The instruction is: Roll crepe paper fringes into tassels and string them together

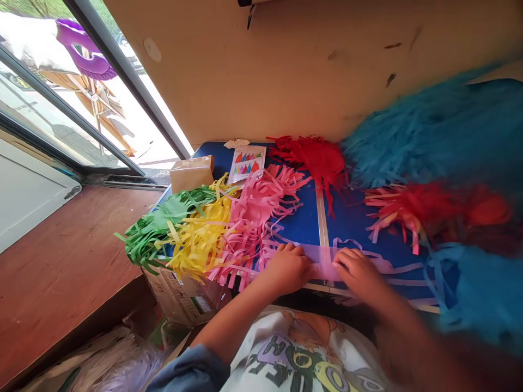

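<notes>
The left hand (288,268) and right hand (358,270) sit at the near edge of the smooth blue table (304,223), each grip curled down onto a thin, translucent pink tissue strip (323,256) lying flat between them. Beside the left hand are shredded paper fringes: pink fringe (255,209), yellow fringe (204,234).

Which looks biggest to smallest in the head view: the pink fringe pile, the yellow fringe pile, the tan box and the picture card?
1. pink fringe pile
2. yellow fringe pile, somewhat smaller
3. tan box and picture card: alike in size, and both lie farther back, so unranked
</notes>
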Tool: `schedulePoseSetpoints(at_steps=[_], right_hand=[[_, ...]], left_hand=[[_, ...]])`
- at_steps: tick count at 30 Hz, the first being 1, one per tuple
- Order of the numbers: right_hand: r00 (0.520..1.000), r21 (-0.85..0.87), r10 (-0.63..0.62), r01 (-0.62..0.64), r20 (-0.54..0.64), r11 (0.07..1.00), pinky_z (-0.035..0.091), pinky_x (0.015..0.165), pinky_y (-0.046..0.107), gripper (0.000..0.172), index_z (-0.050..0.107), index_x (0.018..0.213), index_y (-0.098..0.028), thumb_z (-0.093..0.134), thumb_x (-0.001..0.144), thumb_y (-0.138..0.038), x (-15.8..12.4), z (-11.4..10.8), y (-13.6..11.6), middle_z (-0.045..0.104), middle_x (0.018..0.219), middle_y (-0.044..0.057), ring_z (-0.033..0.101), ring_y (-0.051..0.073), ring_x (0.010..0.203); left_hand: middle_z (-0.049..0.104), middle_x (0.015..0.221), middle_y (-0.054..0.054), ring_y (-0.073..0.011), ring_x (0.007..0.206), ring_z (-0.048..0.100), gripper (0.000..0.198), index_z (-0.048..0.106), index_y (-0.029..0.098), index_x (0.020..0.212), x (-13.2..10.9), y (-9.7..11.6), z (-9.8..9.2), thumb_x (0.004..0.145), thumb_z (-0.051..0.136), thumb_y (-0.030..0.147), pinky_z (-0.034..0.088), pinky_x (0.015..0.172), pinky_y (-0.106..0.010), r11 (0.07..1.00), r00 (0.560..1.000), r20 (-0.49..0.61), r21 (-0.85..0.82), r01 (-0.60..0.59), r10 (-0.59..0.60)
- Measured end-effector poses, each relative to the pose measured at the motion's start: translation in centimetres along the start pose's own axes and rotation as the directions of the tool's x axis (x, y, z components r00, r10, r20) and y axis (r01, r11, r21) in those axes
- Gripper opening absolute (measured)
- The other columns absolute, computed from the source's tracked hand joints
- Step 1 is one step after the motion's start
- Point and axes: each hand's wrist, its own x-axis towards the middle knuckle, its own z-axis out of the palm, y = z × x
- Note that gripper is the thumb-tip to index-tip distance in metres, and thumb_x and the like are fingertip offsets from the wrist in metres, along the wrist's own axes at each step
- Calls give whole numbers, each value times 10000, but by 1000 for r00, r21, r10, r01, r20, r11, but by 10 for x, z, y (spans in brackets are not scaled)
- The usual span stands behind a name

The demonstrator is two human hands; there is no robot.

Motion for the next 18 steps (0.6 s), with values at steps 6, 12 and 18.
schedulePoseSetpoints(at_steps=[6, 12, 18], right_hand=[[996, -101, 71, -65, 60, 993, 317, 737, 339, 207, 534, 758, -185, 355, 858, -213, 9, -8, -6, 579, 807, 35, 488, 205, 840], [991, -116, 93, -82, 92, 990, 308, 727, 342, 214, 536, 782, -187, 350, 869, -248, 10, -9, -5, 580, 816, 52, 488, 231, 886], [991, -32, 95, -92, 94, 995, 361, 715, 318, 215, 510, 772, -190, 333, 869, -266, 7, -8, 1, 583, 764, 36, 530, 186, 767]], left_hand=[[666, 894, -58, -216, 889, 591, 344, 576, 159, 1056, 13, 2, -8, 875, 427, 411, 421, 793, -326, 965, 991, 127, -257, 60, -28], [653, 1062, -74, -211, 957, 610, 550, 352, 171, 1318, 29, 5, -21, 868, 373, 487, 441, 779, -285, 839, 917, 393, -476, 263, -65], [687, 911, -89, -249, 942, 616, 608, 302, 107, 1321, 33, 14, -18, 828, 495, 405, 412, 846, -364, 928, 936, 353, -345, 136, -6]])
